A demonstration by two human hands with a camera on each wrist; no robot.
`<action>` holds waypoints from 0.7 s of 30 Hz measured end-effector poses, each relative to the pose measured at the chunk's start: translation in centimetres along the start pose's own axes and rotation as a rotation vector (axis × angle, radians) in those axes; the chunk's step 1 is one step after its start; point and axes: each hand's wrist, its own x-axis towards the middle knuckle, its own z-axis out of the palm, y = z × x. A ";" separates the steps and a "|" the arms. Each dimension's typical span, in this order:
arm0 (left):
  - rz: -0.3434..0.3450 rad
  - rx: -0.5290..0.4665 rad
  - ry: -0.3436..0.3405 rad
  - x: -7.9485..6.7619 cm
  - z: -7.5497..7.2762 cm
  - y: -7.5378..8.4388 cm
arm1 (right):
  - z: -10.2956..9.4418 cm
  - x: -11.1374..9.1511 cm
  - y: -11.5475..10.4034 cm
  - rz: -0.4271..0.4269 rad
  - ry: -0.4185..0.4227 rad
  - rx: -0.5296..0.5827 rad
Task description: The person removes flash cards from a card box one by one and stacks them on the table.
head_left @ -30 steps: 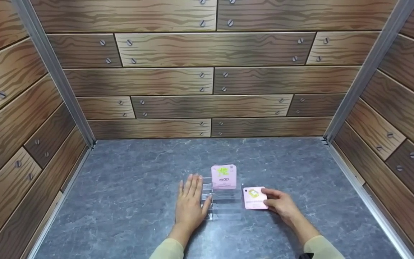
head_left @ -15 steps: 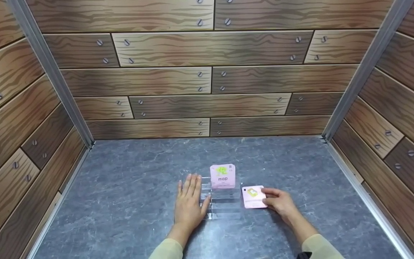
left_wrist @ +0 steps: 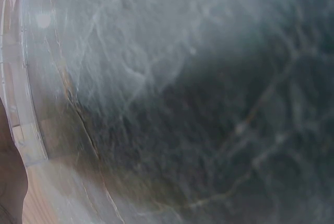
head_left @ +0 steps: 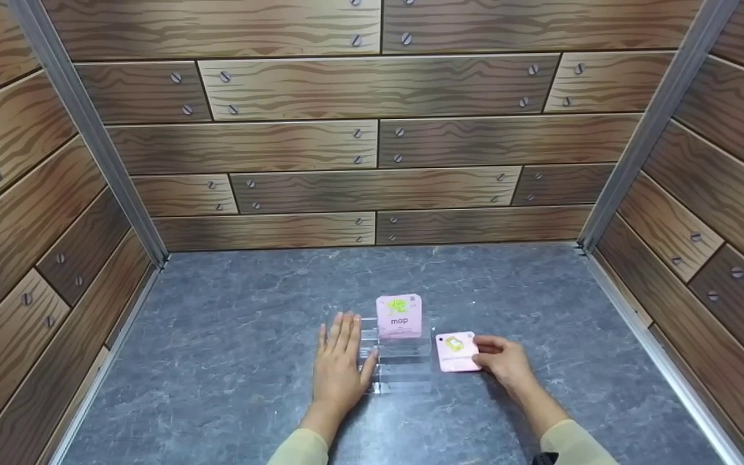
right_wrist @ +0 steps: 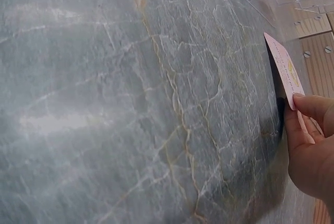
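My right hand (head_left: 506, 363) pinches the right edge of a pink flash card (head_left: 457, 352) with a yellow picture and a hole in its corner. In the right wrist view the card (right_wrist: 284, 70) slants above the tabletop, thumb on its printed face. To its left stands a clear acrylic stepped rack (head_left: 404, 368). Another pink card reading "map" (head_left: 399, 316), with a green picture, stands upright on the rack's back tier. Along the rack's left side, my left hand (head_left: 341, 368) lies with straight fingers, its thumb touching the rack's edge. The rack (left_wrist: 15, 78) also shows at the left wrist view's edge.
The grey marbled tabletop (head_left: 236, 336) reaches back to a wood-patterned wall (head_left: 372, 145). Similar panels rise on the left (head_left: 30, 239) and right (head_left: 701, 213), with metal posts at the corners.
The whole head view has drifted slightly left. Within it, the pinched card has tilted a little in my right hand; my left hand and the rack keep their places.
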 end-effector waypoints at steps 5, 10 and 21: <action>0.006 -0.008 0.015 0.1 0.0 0.0 | -0.1 -0.1 -0.1 -0.012 0.031 -0.078; 0.003 -0.007 0.008 0.1 0.0 0.0 | -0.1 0.0 0.1 -0.020 0.052 -0.105; 0.006 -0.019 0.022 0.0 0.0 0.0 | -0.5 -0.1 0.2 -0.054 0.101 -0.157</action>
